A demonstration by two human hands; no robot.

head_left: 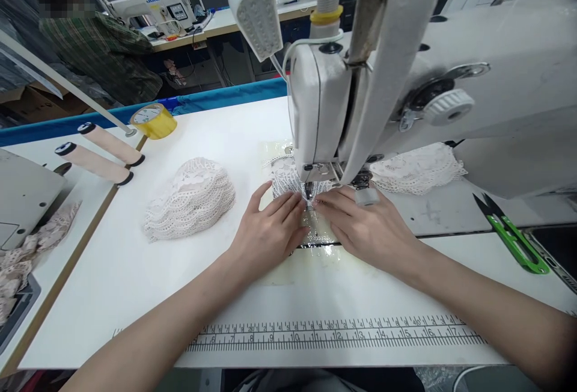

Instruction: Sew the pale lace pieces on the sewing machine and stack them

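A piece of white lace (285, 177) lies under the needle and presser foot (308, 192) of a white sewing machine (315, 103). My left hand (273, 226) rests at its near left side, fingertips pressed together on the lace edge. From the right, my right hand (367, 226) pinches the same edge close to the presser foot. The machine head hides part of the lace, and the fingers cover its near edge. To the left of my hands sits a heap of white lace (192, 199); another lace piece (419, 168) lies behind the right hand.
Green-handled thread snips (518, 241) lie at the right. Yellow tape (154, 121) and two thread spools (97, 163) are at the back left. A printed ruler (338, 336) runs along the front edge. Beyond the table is a person in a plaid shirt (99, 49).
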